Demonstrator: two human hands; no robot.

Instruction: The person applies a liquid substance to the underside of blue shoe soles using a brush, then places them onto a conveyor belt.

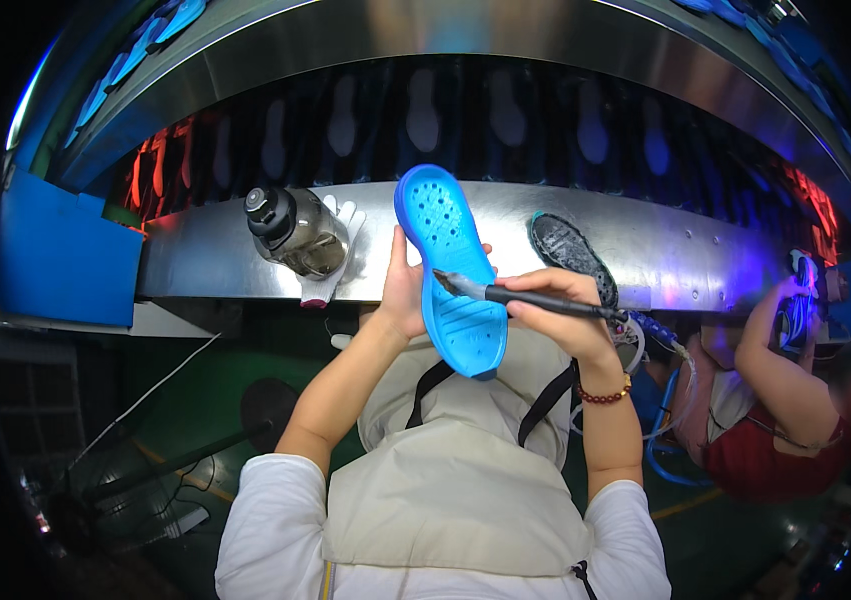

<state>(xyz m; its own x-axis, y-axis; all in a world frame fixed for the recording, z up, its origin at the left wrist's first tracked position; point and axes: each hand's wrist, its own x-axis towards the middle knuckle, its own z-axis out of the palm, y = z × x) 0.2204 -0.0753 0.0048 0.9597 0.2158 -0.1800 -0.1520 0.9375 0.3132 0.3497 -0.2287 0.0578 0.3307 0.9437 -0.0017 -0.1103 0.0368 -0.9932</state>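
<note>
A bright blue shoe sole (457, 230) with small holes at its upper end is held up over my lap, its inner side facing me. My left hand (404, 290) grips it from the left and behind, with fingertips showing past its right edge. Between the fingers of my right hand (565, 308) is a brush (535, 298) with a dark handle and a pale ferrule. Its brown bristles touch or hover just over the middle of the sole; which of the two I cannot tell.
A metal ledge (680, 250) runs ahead of me, bearing a dark bottle (295, 232), a white glove (349, 222) and a black sole (573, 250). Behind it, a dark conveyor (385, 110) carries several soles. Red light glows at both ends. Another person (775, 420) works at the right.
</note>
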